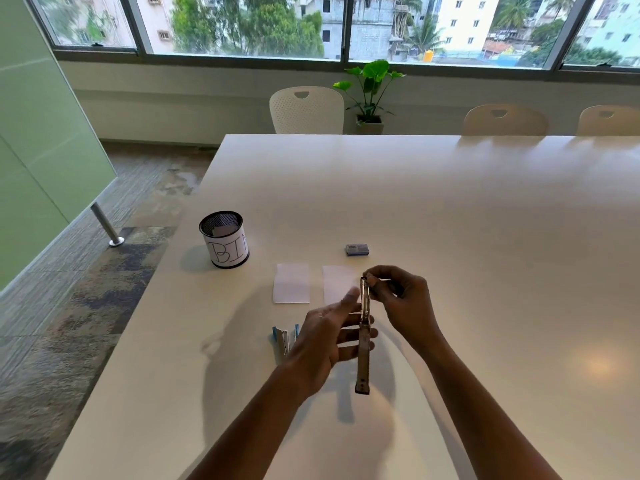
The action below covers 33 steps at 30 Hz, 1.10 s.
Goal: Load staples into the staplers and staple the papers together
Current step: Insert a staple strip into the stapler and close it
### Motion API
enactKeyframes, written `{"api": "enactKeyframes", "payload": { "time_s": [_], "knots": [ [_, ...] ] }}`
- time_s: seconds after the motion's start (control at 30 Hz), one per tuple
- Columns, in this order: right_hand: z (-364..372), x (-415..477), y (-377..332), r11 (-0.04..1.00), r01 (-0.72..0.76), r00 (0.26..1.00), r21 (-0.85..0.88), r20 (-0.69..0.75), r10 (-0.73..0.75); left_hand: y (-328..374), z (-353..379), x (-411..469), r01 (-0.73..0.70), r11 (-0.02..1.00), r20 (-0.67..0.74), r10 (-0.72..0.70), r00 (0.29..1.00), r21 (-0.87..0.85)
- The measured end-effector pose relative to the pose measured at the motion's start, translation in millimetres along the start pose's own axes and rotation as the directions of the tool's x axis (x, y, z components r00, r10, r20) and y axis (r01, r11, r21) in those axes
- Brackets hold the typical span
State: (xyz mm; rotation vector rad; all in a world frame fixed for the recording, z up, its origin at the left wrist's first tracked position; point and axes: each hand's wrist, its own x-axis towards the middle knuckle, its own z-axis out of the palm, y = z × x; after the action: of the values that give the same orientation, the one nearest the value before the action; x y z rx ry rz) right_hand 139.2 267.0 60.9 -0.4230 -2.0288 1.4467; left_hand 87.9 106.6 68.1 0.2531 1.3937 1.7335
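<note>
Currently loading is underway, nothing stapled yet. Left hand (323,344) is supporting an opened metal stapler (363,341) at lower centre of the frame, fingers loosely spread behind it. Right hand (398,299) is pinching narrowly at the stapler's top end; whether it holds staples, cannot tell. A blue stapler (284,341) is lying open just left. 2 papers (291,283) are lying apart at centre, unstapled. Staple box (357,249) is sitting beyond them.

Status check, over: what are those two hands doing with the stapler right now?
Left hand holds opened metal stapler above table. Right hand pinches its top end. Blue stapler, two papers, staple box wait. Nothing blocking.
</note>
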Motion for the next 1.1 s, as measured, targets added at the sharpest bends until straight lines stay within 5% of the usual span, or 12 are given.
{"api": "enactKeyframes", "payload": {
  "time_s": [0.47,0.77,1.1],
  "knots": [
    [1.9,-17.5,-14.8,0.999,-0.046,0.998,0.022,0.043,0.046,-8.2,-16.0,-4.4,-0.071,0.99,-0.038,0.067,0.997,-0.118],
    [1.5,-23.4,-30.3,0.909,0.121,0.985,-0.399,0.161,-0.06,-6.8,-15.4,-4.8,-0.158,0.987,-0.094,0.155,0.983,-0.022],
    [-0.9,-22.3,-42.7,0.818,0.318,0.939,-0.48,0.277,-0.203,-6.4,-14.4,-6.4,-0.17,0.985,-0.093,0.17,0.981,0.005]
  ]
}}
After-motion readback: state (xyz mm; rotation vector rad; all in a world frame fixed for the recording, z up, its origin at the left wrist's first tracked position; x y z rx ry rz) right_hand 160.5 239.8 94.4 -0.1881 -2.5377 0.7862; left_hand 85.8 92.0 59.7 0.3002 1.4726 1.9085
